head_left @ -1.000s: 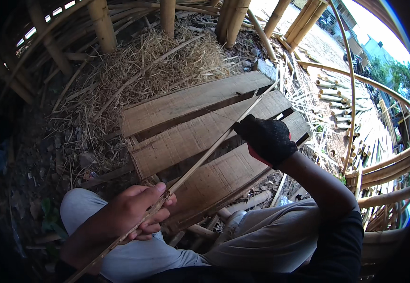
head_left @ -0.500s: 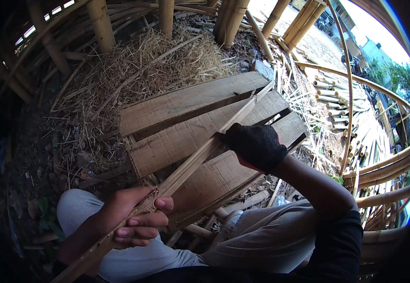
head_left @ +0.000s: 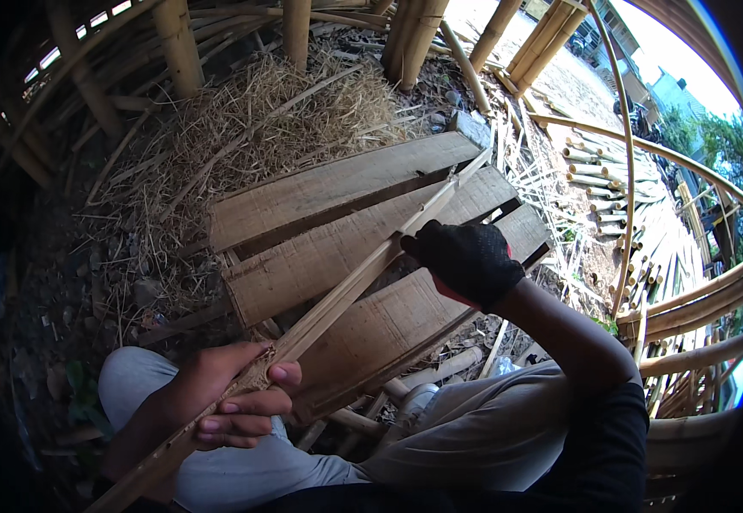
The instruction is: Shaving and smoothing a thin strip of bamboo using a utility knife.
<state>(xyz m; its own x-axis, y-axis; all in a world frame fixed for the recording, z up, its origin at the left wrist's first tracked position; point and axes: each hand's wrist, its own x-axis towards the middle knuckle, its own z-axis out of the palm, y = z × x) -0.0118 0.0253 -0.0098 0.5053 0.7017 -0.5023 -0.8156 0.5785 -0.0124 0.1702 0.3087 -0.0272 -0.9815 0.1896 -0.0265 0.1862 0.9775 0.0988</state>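
The bare left hand (head_left: 239, 393) grips a split bamboo strip (head_left: 328, 315) slanting over the slatted stand (head_left: 303, 254); beyond, the gloved right hand (head_left: 467, 263) curls tight against it, around what I can't tell. A slack left grip could let the raw edge slice that palm. The stand's gaps might snag the tip; above the straw (head_left: 303, 120) I have room

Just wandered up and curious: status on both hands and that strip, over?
Left hand closed round strip. Right hand, gloved, fisted at strip farther up; anything inside unclear. Strip slants over planks; no obstruction seen.
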